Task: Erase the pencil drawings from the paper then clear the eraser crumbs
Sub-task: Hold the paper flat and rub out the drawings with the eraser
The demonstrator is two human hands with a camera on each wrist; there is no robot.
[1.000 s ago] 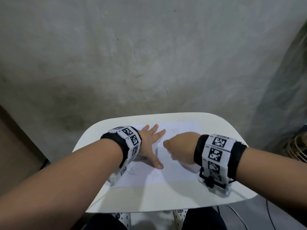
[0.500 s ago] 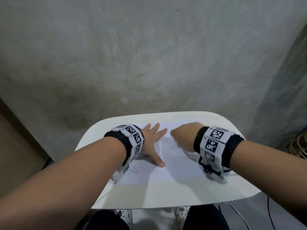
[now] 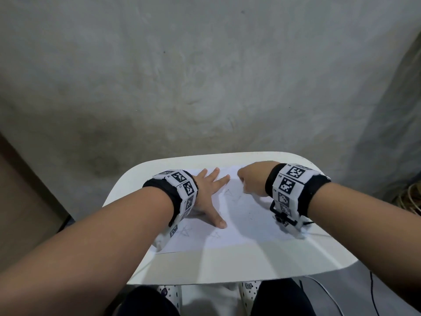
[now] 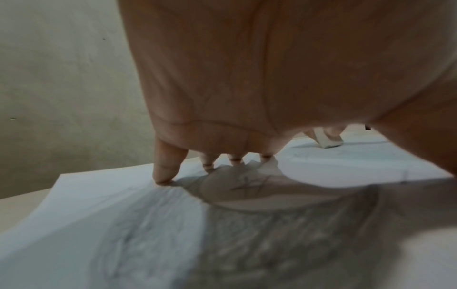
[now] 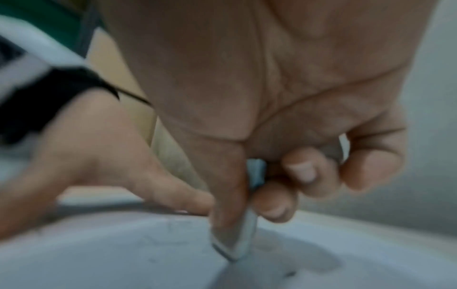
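A white sheet of paper [image 3: 248, 226] was laid flat on a small white table [image 3: 227, 267] with rounded corners, set against a rough grey wall [image 3: 205, 76]. The sheet was pinned down by the left hand [image 3: 208, 197], which was spread flat with its fingers straight and its thumb angled toward the near edge; in the left wrist view the fingertips [image 4: 164, 176] were seen pressed onto the sheet. An eraser [image 5: 243, 234], pale and flat, was pinched between the thumb and curled fingers of the right hand [image 3: 252, 179], and its lower corner was pressed against the paper near the far edge, just beside the left hand's outstretched fingers. Faint pencil drawings [image 3: 232, 196] were left on the sheet: one between the two hands, two star-like ones [image 3: 185, 232] nearer the person, and another beneath the left palm, seen in the left wrist view. A few dark specks were scattered on the paper near the right wrist, though it could not be told whether these were crumbs. Marker-printed bands [image 3: 182, 188] were worn on both wrists. The right wrist view was blurred.
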